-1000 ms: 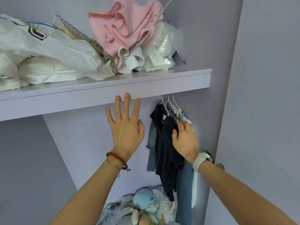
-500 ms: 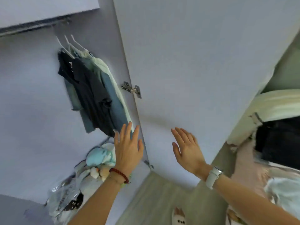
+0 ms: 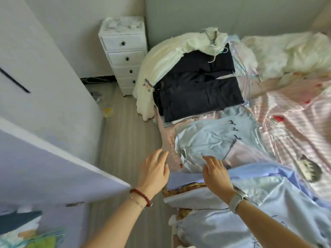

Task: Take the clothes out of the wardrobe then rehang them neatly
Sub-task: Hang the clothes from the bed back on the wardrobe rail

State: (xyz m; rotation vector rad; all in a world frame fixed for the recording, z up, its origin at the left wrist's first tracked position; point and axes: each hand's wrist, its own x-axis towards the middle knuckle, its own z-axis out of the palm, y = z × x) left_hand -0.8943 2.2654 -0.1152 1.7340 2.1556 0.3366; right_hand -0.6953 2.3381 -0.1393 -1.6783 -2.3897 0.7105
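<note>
Bed: clothes just beyond both hands

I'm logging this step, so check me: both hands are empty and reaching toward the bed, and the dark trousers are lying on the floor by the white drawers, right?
Not quite. The head view shows the dark trousers lying on the bed, on the pile of clothes, not on the floor by the white drawers. The rest holds: the left hand and right hand are empty and reaching toward the bed.
</note>
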